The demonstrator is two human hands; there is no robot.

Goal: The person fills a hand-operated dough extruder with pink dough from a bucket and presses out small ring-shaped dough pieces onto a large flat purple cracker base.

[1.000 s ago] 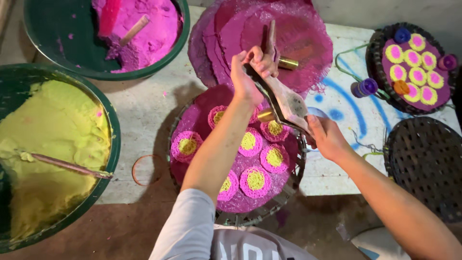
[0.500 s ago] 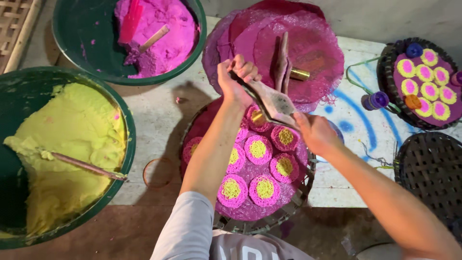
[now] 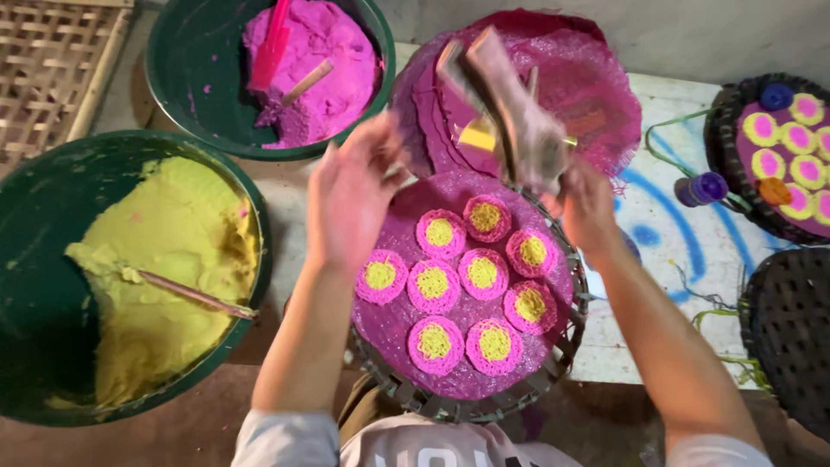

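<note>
Head view showed us two green basins well to the left of our left hand (image 3: pixel 350 195): the bigger one (image 3: pixel 35 216) held soft yellow dough with a stick lying in it, the other (image 3: pixel 186 78), beyond that hand, held crumbly pink dough.

Below and between both hands sat a round woven tray (image 3: pixel 553 363) lined with pink mesh cloth (image 3: pixel 389 324). Eight lacy discs (image 3: pixel 471 285), pink rings with yellow centres, lay on it close together. A second pink-lined tray (image 3: pixel 596 78) stood just beyond our right hand (image 3: pixel 592 207).

That right hand was closed around a press (image 3: pixel 506 112), a hinged tool with pale handles and a brass-coloured barrel, raised and blurred above the far edge of the near tray. Our left hand hung with fingers spread, gripping nothing we could make out, just left of the press.

To press well, we judged, we should steady the barrel over a bare patch of cloth, squeeze evenly, and keep each new disc clear of its neighbours.
</note>
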